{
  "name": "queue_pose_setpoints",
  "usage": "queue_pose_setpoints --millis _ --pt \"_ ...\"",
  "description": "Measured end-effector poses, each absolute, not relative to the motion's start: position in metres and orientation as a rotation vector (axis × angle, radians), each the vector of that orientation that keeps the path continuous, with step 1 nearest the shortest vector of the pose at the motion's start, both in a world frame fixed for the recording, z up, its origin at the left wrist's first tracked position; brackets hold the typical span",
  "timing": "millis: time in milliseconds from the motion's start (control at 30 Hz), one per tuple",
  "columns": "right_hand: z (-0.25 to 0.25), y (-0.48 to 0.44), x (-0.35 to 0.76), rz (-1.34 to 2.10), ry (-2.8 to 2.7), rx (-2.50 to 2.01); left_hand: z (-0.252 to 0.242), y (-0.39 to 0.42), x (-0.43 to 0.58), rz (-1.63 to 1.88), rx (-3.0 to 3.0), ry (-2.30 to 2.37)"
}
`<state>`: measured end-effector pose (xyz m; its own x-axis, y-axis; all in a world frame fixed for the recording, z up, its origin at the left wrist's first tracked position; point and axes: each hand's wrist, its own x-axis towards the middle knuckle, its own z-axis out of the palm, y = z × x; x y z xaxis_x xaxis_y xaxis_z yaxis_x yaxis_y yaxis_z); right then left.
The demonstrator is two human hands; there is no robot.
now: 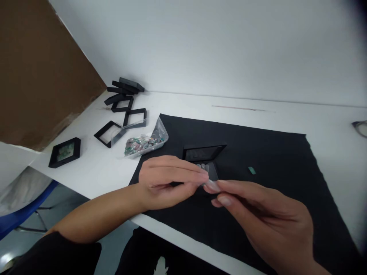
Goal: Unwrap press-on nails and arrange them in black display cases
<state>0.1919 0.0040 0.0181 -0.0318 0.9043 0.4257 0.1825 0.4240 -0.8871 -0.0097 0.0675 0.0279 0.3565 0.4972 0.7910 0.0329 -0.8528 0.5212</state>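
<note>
A small, pale, translucent, elongated piece [212,186] spans the fingertips of both hands; its exact kind is unclear. My left hand [173,179] is closed in a pinch at the piece's left end. At the other end, my right hand [266,214] pinches it between thumb and fingers. Behind the fingertips an opened black case [205,152] lies on a black mat [275,152]. Several similar pale pieces [204,167] sit in its near half, partly hidden by my left hand. Right of the case lies a small green piece [251,170].
A clear plastic tub [164,135] holds many small green, pink and clear pieces. Black frames [109,133] lie behind it, others are stacked by the wall [126,86]. One black frame with green contents [64,151] is at left. A pair of glasses [361,128] shows at the right edge.
</note>
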Motion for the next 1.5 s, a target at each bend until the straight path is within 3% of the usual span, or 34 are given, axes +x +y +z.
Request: queue_pose_setpoints --millis 467,833,1033,1500 --pt "0.021 0.006 0.195 0.570 -1.643 -0.953 0.024 0.067 -0.002 1.451 2.189 0.434" --pt "0.014 0.022 0.235 -0.087 -1.903 -1.139 0.022 0.071 -0.009 1.383 2.409 0.538" --pt "0.000 0.036 0.250 0.069 -2.135 -1.211 0.026 0.075 -0.014 1.442 2.450 0.585" --pt "-0.005 0.037 0.239 0.047 -2.355 -1.135 0.019 0.079 -0.016 1.398 2.503 0.680"
